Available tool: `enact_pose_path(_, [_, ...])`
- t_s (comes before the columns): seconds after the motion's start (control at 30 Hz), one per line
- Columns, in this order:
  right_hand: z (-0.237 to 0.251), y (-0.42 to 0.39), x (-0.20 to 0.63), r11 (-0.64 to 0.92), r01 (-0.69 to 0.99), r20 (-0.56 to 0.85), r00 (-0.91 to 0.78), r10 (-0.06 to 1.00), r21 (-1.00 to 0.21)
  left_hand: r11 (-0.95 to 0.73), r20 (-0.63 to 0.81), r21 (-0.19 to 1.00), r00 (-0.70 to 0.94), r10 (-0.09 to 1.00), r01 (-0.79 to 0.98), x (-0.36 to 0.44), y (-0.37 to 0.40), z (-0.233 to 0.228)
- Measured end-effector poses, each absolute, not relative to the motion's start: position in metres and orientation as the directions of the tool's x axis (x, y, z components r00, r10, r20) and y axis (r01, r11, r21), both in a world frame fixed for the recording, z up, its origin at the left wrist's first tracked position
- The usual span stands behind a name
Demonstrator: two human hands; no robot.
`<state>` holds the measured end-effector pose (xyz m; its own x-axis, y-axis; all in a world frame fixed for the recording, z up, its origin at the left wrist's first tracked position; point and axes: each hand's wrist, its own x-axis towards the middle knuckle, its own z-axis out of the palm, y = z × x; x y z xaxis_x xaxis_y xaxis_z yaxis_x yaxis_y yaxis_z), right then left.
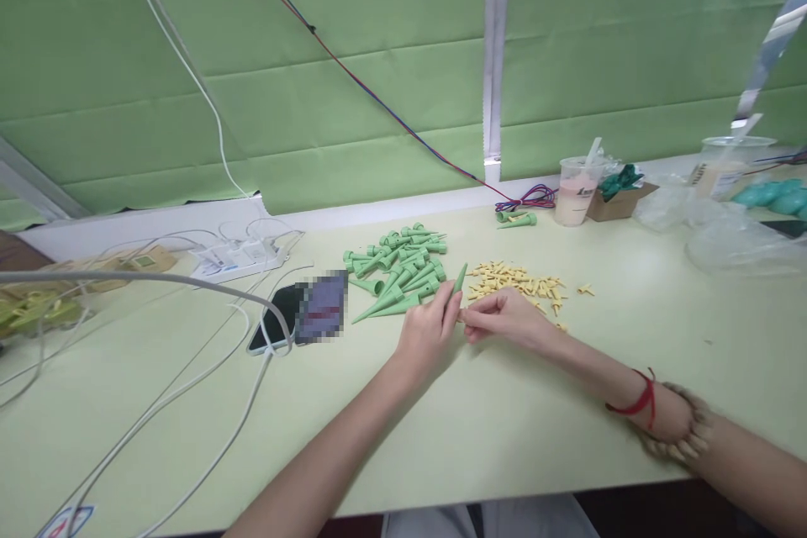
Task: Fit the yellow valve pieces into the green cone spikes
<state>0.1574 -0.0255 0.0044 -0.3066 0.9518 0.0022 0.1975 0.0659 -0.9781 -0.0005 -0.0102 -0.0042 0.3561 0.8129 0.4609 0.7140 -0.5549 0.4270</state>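
My left hand (429, 326) is closed around a green plastic spike (461, 276), whose pointed end sticks up past the fingers. Close beside it, my right hand (501, 318) pinches a small yellow plastic piece (461, 315) against the spike's lower end; the fingers hide most of that piece. To the left of my hands lies a heap of green cone-shaped spikes (403, 269) with wide, capped or hollow ends. Behind my right hand, small yellow T-shaped pieces (504, 277) are spread in a loose pile, and one single yellow piece (586, 290) lies off to the right.
Two phones (277, 319) lie left of the spikes, crossed by white cables (233, 429). A power strip (236, 259) stands at the back left. Toward the back right are two more spikes (520, 220), a pink drink cup (573, 193), a cardboard box (621, 200) and plastic bags (725, 227).
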Motion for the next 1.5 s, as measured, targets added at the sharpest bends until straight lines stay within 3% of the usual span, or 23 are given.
enact_pose_path(0.1, [0.001, -0.031, 0.155, 0.428, 0.383, 0.34, -0.278, 0.898, -0.819, -0.482, 0.371, 0.539, 0.319, 0.872, 0.69, 0.002, -0.011, -0.001])
enact_pose_path(0.2, [-0.002, -0.031, 0.154, 0.523, 0.395, 0.445, -0.277, 0.852, -0.755, -0.452, 0.347, 0.633, 0.292, 0.891, 0.629, 0.004, -0.013, -0.002])
enact_pose_path(0.27, [-0.001, -0.029, 0.153, 0.411, 0.345, 0.351, -0.225, 0.909, -0.844, -0.445, 0.367, 0.679, 0.256, 0.895, 0.584, 0.004, -0.014, -0.005])
enact_pose_path(0.33, [0.003, -0.027, 0.152, 0.191, 0.281, 0.143, -0.183, 0.973, -0.941, -0.446, 0.382, 0.695, 0.237, 0.894, 0.564, 0.004, -0.015, -0.008])
enact_pose_path(0.43, [0.009, -0.026, 0.152, -0.079, 0.182, -0.122, -0.237, 0.964, -0.98, -0.464, 0.405, 0.661, 0.24, 0.882, 0.59, 0.003, -0.015, -0.011])
enact_pose_path(0.63, [0.013, -0.027, 0.154, -0.293, -0.057, -0.245, -0.41, 0.879, -0.954, -0.523, 0.492, 0.525, 0.262, 0.83, 0.671, 0.0, -0.016, -0.006])
enact_pose_path(0.73, [0.011, -0.028, 0.153, -0.309, -0.095, -0.232, -0.465, 0.854, -0.946, -0.565, 0.485, 0.561, 0.313, 0.817, 0.605, -0.002, -0.019, -0.002])
enact_pose_path(0.9, [0.005, -0.024, 0.153, -0.237, -0.1, -0.178, -0.403, 0.898, -0.966, -0.53, 0.42, 0.689, 0.324, 0.848, 0.495, 0.002, -0.019, -0.001])
enact_pose_path(1.03, [0.004, -0.02, 0.158, 0.016, -0.05, 0.035, -0.401, 0.915, -0.999, -0.478, 0.376, 0.781, 0.307, 0.874, 0.403, 0.006, -0.015, -0.002])
enact_pose_path(1.2, [0.008, -0.019, 0.162, 0.31, 0.144, 0.242, -0.362, 0.9, -0.94, -0.441, 0.37, 0.852, 0.272, 0.888, 0.282, 0.008, -0.013, -0.003])
enact_pose_path(1.27, [0.009, -0.019, 0.162, 0.303, 0.16, 0.231, -0.357, 0.905, -0.939, -0.444, 0.394, 0.857, 0.223, 0.891, 0.262, 0.008, -0.012, -0.004])
enact_pose_path(1.4, [0.004, -0.022, 0.156, 0.133, 0.12, 0.07, -0.426, 0.902, -0.984, -0.442, 0.4, 0.855, 0.197, 0.895, 0.272, 0.007, -0.012, -0.007])
enact_pose_path(1.5, [-0.001, -0.027, 0.15, 0.17, 0.069, 0.13, -0.39, 0.911, -0.983, -0.383, 0.333, 0.894, 0.227, 0.915, 0.234, 0.008, -0.013, -0.006])
